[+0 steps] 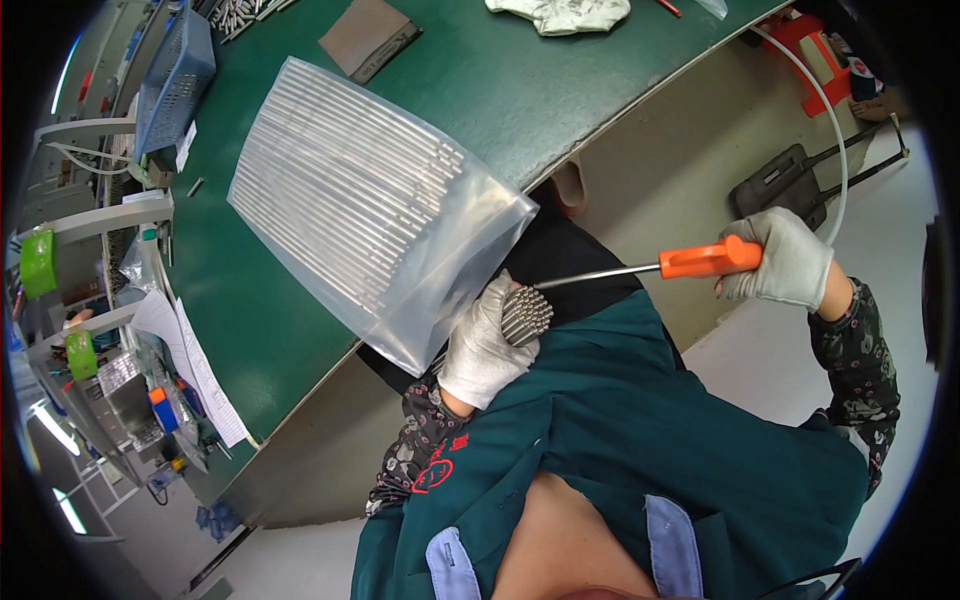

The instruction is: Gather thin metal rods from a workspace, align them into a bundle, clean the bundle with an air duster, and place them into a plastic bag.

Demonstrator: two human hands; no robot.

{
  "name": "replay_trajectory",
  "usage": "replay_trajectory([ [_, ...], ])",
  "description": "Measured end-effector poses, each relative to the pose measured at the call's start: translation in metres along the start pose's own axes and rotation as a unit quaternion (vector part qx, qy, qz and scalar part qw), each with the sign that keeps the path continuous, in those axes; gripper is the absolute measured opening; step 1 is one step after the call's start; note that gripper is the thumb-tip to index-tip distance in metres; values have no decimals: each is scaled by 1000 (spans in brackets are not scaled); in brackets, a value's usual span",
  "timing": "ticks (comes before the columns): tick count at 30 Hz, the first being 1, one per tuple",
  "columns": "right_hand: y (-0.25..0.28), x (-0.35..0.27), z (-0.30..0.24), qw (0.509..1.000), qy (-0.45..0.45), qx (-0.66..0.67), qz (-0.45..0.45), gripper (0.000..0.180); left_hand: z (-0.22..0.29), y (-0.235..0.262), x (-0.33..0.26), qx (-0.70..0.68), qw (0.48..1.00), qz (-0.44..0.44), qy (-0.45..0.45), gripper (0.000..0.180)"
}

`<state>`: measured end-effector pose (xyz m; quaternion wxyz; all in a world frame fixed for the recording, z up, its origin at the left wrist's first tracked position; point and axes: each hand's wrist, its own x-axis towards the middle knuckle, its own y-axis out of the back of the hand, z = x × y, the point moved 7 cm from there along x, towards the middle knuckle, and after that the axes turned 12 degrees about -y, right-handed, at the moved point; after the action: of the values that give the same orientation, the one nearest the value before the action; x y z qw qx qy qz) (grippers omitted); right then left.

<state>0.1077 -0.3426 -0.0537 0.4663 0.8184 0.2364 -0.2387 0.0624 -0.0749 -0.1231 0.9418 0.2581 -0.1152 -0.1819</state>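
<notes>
My left hand (pixel 482 348), in a white glove, is closed round a bundle of thin metal rods (pixel 527 316) whose ends face right, close to my body. In my gloved right hand (pixel 785 265) is an orange air blow gun (pixel 706 260) with a long metal nozzle. The nozzle tip reaches to just beside the rod ends; whether it touches them I cannot tell. Beyond my left hand, a clear plastic bag (pixel 478 232) lies on the green table, its near end overhanging the edge. Inside it, several long metal rods (pixel 345 180) lie side by side.
The green table (pixel 490 95) carries a brown box (pixel 370 38), a white cloth (pixel 565 12) and paper sheets (pixel 190 370). A blue basket (pixel 175 85) stands at the far left. A pale hose (pixel 835 120) runs down toward my right hand. On the floor right lies a black handled item (pixel 780 185).
</notes>
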Motion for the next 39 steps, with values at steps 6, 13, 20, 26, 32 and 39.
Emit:
replay_trajectory([
  [6, 9, 0, -16, 997, -6, -47, 69, 37, -2, 2, -1, 24, 1000, 0, 9, 53],
  [13, 10, 0, -18, 996, 2, -48, 79, 36, -7, -2, -1, 2, 999, -22, 35, 51],
  [20, 11, 9, -13, 996, -34, -34, 74, 36, -4, -1, 3, -60, 994, -8, 87, 46],
  [26, 6, 10, -11, 996, -14, -48, 77, 35, 8, 5, 5, 30, 999, 1, 12, 50],
  [32, 8, 16, -1, 994, -55, -63, 72, 35, 0, 6, 6, -2, 999, -9, 31, 53],
  [39, 9, 11, -12, 996, -18, -50, 72, 35, -10, 7, 5, 8, 1000, 1, 30, 55],
])
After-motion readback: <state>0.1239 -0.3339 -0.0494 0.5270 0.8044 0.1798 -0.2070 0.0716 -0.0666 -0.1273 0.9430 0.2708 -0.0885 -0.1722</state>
